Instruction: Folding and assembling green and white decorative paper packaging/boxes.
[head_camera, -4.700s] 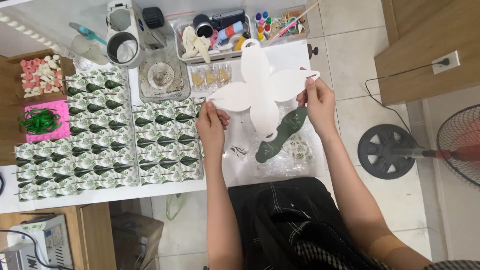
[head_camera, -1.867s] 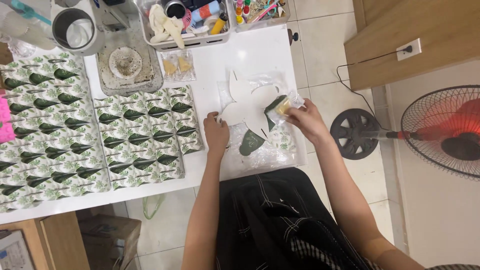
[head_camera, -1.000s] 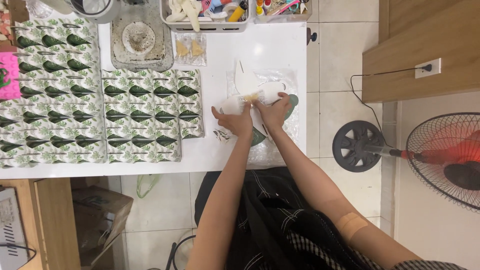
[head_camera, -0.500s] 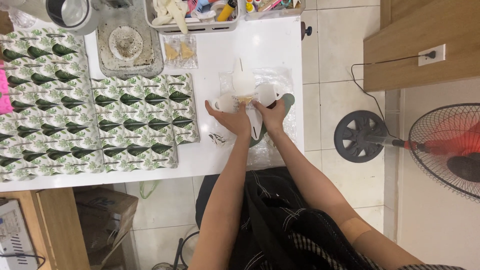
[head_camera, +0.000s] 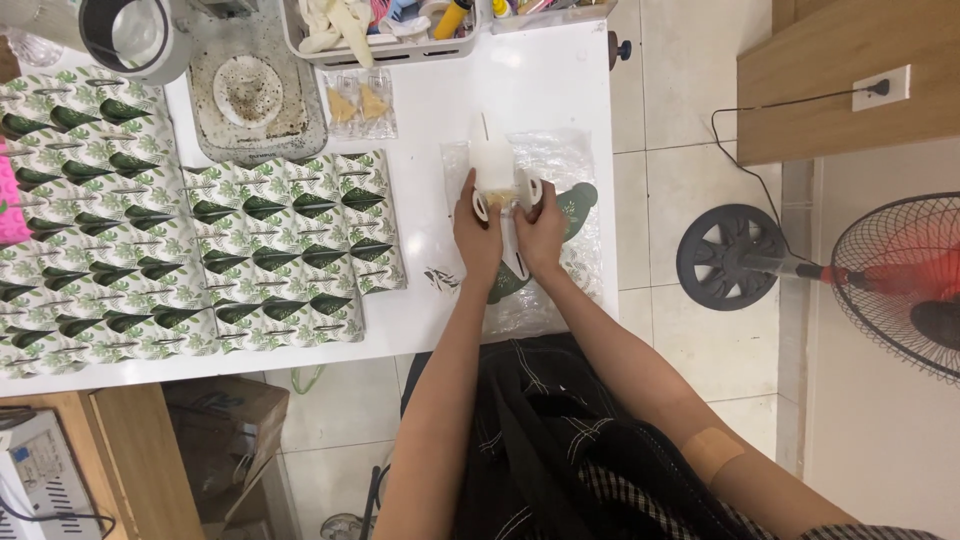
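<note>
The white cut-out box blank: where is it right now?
In the head view, the white box blank sits folded between the left hand and right hand, over clear plastic bags at the white table's right end.

I'm seeing bare forearms, no sleeves; left hand and right hand ungloved, a tan adhesive plaster at four o'clock, dark plaid-lined garment below.

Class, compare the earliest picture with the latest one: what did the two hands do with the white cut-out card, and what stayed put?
The flat white petal-shaped card, first held spread open above the table, has been folded up around a small yellowish item and brought down; the left hand and right hand now press its sides together. The leaf-patterned boxes and the white tray stayed in place.
</note>
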